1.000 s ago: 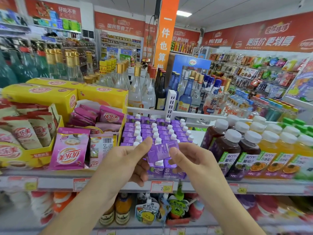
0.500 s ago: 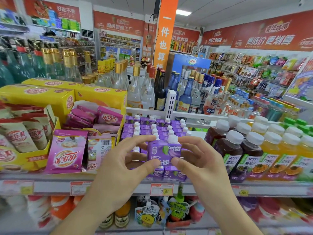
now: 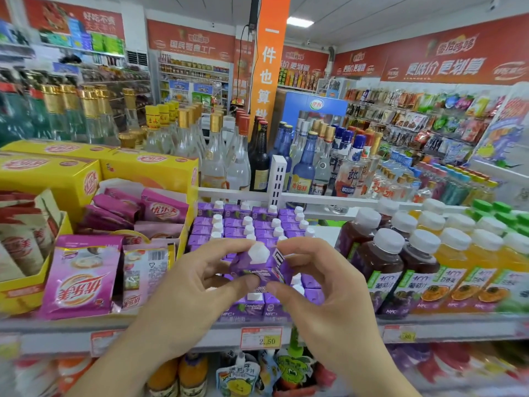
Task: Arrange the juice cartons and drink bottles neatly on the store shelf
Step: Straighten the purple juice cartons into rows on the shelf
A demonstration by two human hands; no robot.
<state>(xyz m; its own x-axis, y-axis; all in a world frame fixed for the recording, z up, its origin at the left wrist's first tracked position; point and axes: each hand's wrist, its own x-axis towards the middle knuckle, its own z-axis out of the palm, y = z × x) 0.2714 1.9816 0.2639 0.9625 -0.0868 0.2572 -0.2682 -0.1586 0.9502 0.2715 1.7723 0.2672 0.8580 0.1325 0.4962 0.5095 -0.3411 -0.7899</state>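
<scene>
Two hands share one small purple carton point(image 3: 259, 269) at the middle of the frame: my left hand point(image 3: 183, 296) pinches its left side, my right hand point(image 3: 323, 293) pinches its right. It tilts, white cap toward me, above the rows of purple cartons point(image 3: 246, 224) on the shelf point(image 3: 57, 336). Dark juice bottles point(image 3: 380, 265) stand right of centre, pink packets point(image 3: 80, 279) at lower left.

Tight quarters on the shelf point(image 3: 458, 329): purple cartons point(image 3: 246, 222) packed cap to cap across the middle, pink sachets point(image 3: 80, 279) crowding the left, dark juice bottles point(image 3: 383, 265) walling the right. One pale bare patch point(image 3: 326, 233) opens behind the cartons, beside those bottles. White rail point(image 3: 315, 200) closes the back.
</scene>
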